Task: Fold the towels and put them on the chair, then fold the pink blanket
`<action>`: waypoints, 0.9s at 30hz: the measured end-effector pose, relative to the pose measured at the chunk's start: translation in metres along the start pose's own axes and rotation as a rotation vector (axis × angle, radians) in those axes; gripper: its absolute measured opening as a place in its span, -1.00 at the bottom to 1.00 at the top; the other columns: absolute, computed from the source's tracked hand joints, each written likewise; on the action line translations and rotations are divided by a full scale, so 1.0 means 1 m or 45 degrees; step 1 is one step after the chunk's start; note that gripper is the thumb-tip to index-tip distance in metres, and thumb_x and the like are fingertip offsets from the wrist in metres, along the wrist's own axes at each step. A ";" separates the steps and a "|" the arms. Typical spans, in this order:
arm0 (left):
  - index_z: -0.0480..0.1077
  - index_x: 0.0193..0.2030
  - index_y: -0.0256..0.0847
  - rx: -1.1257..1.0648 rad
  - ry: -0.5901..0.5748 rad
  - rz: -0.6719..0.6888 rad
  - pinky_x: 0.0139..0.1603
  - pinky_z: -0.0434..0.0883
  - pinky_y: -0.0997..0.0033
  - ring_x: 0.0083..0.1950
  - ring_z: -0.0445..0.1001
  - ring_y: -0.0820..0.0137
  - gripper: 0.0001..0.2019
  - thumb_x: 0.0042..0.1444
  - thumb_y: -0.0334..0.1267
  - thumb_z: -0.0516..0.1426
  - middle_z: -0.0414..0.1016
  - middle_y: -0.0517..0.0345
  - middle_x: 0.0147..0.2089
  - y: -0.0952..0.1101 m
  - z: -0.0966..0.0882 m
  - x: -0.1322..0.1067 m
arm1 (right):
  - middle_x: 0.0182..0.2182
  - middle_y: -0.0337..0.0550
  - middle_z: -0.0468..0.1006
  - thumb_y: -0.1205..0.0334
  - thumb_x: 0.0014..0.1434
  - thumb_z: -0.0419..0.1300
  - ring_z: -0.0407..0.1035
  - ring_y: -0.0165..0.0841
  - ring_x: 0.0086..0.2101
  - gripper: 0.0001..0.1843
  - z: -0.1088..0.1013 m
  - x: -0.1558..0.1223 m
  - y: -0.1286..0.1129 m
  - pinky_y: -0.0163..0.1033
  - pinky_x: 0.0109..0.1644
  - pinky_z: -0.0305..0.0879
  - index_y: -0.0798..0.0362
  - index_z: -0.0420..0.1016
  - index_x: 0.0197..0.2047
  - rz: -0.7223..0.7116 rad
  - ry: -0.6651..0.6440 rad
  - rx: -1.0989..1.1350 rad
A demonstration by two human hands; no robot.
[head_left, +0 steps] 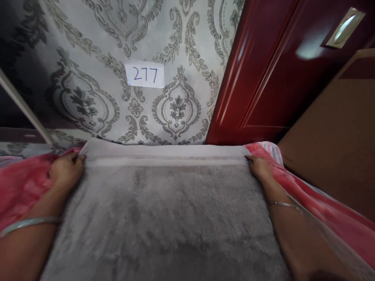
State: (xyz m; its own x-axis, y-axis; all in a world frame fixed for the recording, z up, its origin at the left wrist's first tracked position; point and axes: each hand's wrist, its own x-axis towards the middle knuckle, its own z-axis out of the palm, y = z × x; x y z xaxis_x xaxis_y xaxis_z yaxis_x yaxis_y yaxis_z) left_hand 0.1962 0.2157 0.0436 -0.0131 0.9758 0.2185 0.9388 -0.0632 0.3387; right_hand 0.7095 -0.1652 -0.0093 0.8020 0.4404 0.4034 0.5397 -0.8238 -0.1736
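A grey towel (164,210) lies spread flat in front of me, its far edge with a paler band running along the wall side. My left hand (66,169) is closed on the far left corner of the towel, fingers pinched round the edge. At the far right corner my right hand (259,166) pinches the towel's edge as well. Both arms reach forward along the towel's two sides, each wrist wearing a thin bangle.
Under the towel lies a pink-red blanket (20,183), showing on both sides. Behind it is patterned grey wallpaper with a paper label (145,75) reading 277. A dark red door (272,70) stands at the right, a brown wooden panel (336,144) beside it.
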 end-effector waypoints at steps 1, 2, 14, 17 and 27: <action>0.34 0.35 -0.32 0.005 0.043 0.014 0.11 0.44 0.05 0.22 0.45 -0.04 -0.38 0.26 -0.08 -0.13 0.49 -0.25 0.23 0.000 -0.001 -0.001 | 0.09 0.12 0.56 0.39 0.21 -0.01 0.39 0.06 0.07 -0.49 -0.003 0.001 -0.003 0.19 0.13 0.30 0.05 0.60 0.12 0.005 0.031 -0.055; 0.34 0.34 -0.35 0.007 0.132 0.056 0.13 0.42 0.02 0.24 0.43 -0.06 -0.38 0.26 -0.09 -0.14 0.48 -0.28 0.23 0.002 -0.002 -0.003 | 0.16 0.15 0.50 0.37 0.23 -0.02 0.34 0.11 0.13 -0.48 -0.006 0.001 -0.007 0.27 0.16 0.25 0.07 0.57 0.16 0.013 0.094 -0.095; 0.04 0.53 -0.03 0.205 -0.452 1.398 0.53 -0.19 -0.05 0.59 -0.12 0.16 -0.34 0.37 0.14 -0.17 -0.08 0.07 0.59 0.050 0.064 -0.053 | 0.49 -0.21 0.00 -0.01 0.43 -0.13 -0.14 -0.14 0.44 -0.38 0.035 -0.036 -0.101 0.23 0.45 -0.12 -0.21 0.06 0.51 -0.775 -0.415 -0.011; 0.01 0.54 -0.07 0.304 -0.365 1.138 0.53 -0.23 -0.09 0.60 -0.16 0.13 -0.35 0.39 0.10 -0.18 -0.12 0.05 0.59 0.040 0.060 -0.038 | 0.49 -0.15 0.00 -0.02 0.42 -0.15 -0.11 -0.08 0.43 -0.36 0.040 -0.017 -0.066 0.29 0.43 -0.11 -0.16 0.07 0.51 -0.475 -0.407 -0.068; 0.15 0.48 -0.18 0.270 -0.169 0.473 0.43 -0.01 -0.37 0.53 0.01 -0.11 -0.40 0.40 -0.02 -0.20 0.06 -0.11 0.54 -0.013 0.031 0.008 | 0.31 0.32 0.32 -0.05 0.37 -0.06 0.17 0.25 0.29 -0.36 0.043 0.012 0.015 0.52 0.24 0.05 0.07 0.38 0.36 0.009 -0.301 0.052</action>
State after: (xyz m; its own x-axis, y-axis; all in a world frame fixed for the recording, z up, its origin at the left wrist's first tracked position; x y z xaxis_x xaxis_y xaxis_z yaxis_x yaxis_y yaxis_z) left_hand 0.1944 0.2310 0.0125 0.3698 0.9141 0.1660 0.9213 -0.3839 0.0613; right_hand 0.7383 -0.1574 -0.0459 0.8410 0.5097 0.1815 0.5397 -0.8143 -0.2136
